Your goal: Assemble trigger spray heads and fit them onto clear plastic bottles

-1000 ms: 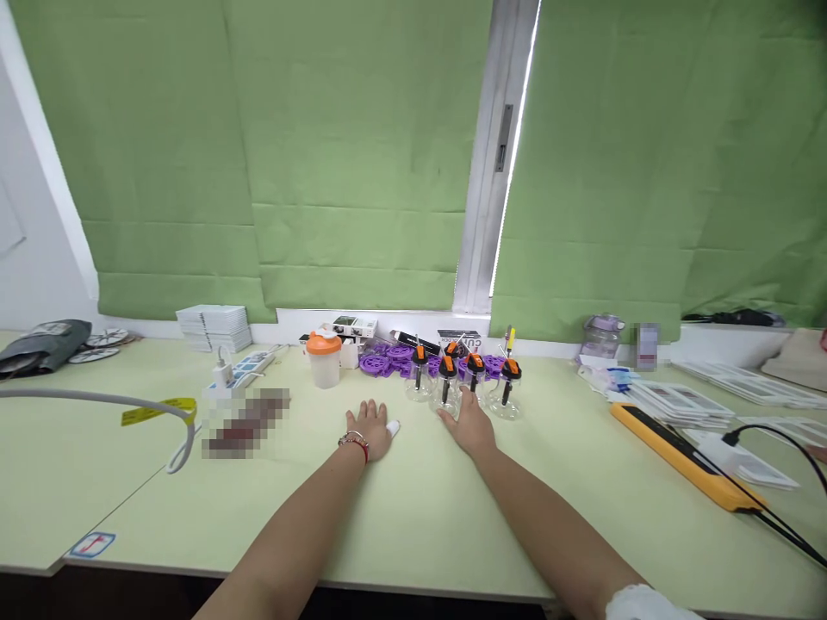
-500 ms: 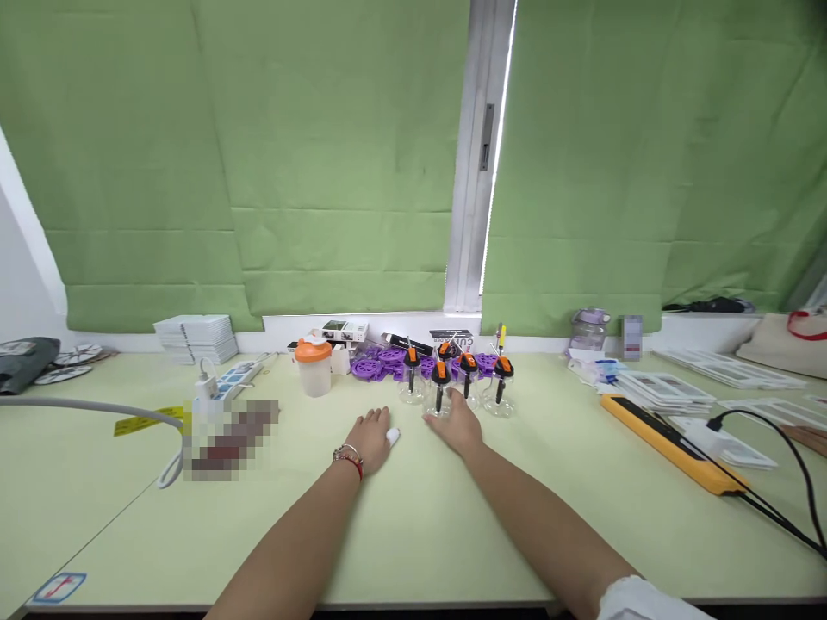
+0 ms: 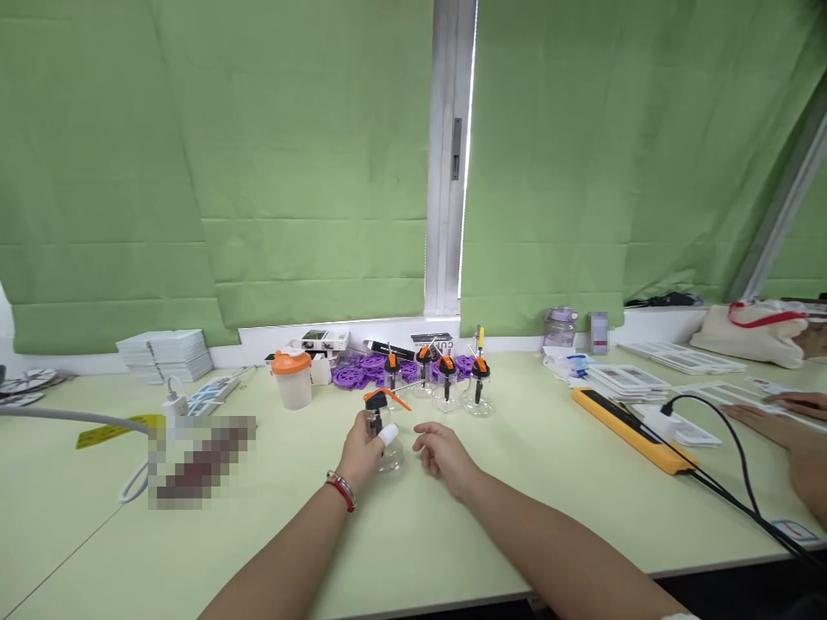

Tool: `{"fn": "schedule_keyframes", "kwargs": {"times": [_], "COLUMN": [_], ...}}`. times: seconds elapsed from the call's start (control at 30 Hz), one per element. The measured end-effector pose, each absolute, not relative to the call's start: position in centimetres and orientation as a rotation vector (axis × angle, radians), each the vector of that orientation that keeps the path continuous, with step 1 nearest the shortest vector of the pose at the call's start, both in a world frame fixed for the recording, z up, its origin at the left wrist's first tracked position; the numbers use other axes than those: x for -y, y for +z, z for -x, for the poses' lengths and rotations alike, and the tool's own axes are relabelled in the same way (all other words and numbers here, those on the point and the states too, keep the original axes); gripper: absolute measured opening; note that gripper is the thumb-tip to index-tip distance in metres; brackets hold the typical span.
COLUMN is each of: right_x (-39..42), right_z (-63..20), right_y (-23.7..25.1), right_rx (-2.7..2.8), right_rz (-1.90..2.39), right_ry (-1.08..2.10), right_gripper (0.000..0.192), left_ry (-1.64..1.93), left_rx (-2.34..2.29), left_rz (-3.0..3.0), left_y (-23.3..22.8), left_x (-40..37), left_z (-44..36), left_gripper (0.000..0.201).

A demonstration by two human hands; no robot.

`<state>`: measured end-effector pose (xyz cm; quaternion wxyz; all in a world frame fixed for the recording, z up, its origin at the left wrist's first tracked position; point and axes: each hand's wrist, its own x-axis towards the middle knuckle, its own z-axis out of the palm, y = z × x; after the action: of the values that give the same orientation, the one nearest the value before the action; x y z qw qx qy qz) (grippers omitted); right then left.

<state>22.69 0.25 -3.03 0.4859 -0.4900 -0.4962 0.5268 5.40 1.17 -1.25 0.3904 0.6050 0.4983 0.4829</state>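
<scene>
Reading any label is not possible: print on the boxes (image 3: 325, 338) by the window is too small. Left hand (image 3: 359, 448) grip is wrapped around a clear glass jar with an orange-and-black lid (image 3: 381, 430), upright on the surface (image 3: 517, 482). Right hand (image 3: 442, 454) hovers just beside it, fingers loosely spread.
</scene>
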Motion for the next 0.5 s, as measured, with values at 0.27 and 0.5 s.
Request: {"fn": "schedule_keyframes", "kwargs": {"times": [0.27,0.5], "right_x": [-2.9,-2.5], "right_z": [-24.0,-23.0], "right_y": [1.8,0.2], "right_rx": [0.922,0.942], "right_rz": [1.197,1.169], "right_ry": [1.353,1.435], "right_gripper": [0.043,0.037], "left_ry": [0.964,0.849], "left_rx": [-1.040,-0.982], "left_rz": [-1.319,-1.150], "left_y": [1.6,1.8], "left_x": [0.8,1.4], "left_z": [-5.0,-4.2], "left_gripper": [0.057,0.057]}}
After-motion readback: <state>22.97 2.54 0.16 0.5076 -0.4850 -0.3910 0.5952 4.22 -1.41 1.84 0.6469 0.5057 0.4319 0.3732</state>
